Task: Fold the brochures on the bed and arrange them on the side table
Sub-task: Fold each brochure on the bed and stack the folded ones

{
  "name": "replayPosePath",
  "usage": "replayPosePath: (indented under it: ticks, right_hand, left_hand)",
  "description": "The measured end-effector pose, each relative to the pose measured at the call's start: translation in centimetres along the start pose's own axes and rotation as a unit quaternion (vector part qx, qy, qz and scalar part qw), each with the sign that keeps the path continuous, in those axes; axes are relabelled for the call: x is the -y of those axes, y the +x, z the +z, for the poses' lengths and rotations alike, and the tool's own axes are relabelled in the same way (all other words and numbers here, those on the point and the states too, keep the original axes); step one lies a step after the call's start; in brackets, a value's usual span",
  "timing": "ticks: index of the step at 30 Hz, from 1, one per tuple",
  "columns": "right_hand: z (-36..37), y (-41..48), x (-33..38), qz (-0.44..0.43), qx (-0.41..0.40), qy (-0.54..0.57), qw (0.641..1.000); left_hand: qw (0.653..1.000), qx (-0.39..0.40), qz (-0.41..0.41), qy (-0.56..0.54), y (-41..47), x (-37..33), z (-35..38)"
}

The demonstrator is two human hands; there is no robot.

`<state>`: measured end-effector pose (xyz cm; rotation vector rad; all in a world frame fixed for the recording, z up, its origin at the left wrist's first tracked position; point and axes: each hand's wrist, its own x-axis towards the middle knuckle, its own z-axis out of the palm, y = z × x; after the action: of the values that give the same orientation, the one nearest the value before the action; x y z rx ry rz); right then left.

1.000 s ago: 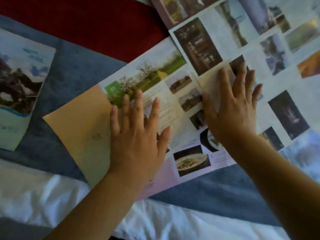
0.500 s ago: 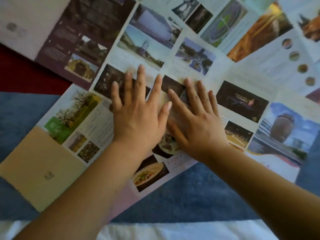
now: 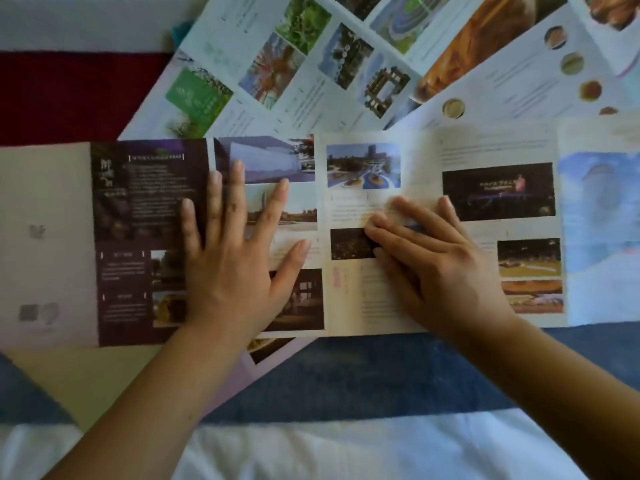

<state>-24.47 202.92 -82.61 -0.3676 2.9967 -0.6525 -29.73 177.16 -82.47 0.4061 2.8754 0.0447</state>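
A long unfolded brochure (image 3: 495,192) with a dark purple panel and many photos lies flat across the bed, running left to right. My left hand (image 3: 235,258) presses flat on it with fingers spread, just right of the purple panel. My right hand (image 3: 429,268) lies flat on its middle panels, fingers together and pointing left. Beneath it, a tan and pink brochure (image 3: 79,379) sticks out at the lower left. Two more open brochures fan out behind: one with green and plant photos (image 3: 284,71), one with orange food pictures (image 3: 519,71).
The bed has a blue blanket (image 3: 381,375), a dark red cover (image 3: 69,95) at the upper left and white sheet (image 3: 346,452) along the near edge. The side table is out of sight.
Both hands have shifted from the tan-and-pink brochure onto the purple-panelled brochure. That brochure now lies straight across the view, and the hands rest further apart.
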Motion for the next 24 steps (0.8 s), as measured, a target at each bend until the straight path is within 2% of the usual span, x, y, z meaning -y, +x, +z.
replayPosePath:
  ticks: [3,6,12,17,24]
  right_hand:
    - [0.1,-0.7,1.8,0.062,-0.007,-0.03,0.998]
    - [0.9,-0.5,4.9,0.117,0.031,-0.04,0.992]
    - [4.3,1.1,9.3,0.081,0.043,-0.027,0.995]
    - [5.0,1.7,10.1,0.11,0.069,-0.054,0.99]
    - [5.4,1.8,10.5,0.137,0.101,-0.113,0.979]
  left_hand:
    - [1.0,0.001,-0.013,-0.006,-1.3,-0.2,0.5]
    - [1.0,0.0,-0.029,-0.008,-2.0,-1.2,1.0]
    - [0.998,-0.037,-0.031,-0.033,-2.2,-2.2,1.6]
    - [0.991,-0.061,0.033,-0.112,-2.4,1.6,1.4]
    - [0.996,-0.037,-0.056,-0.054,-5.2,10.4,0.9]
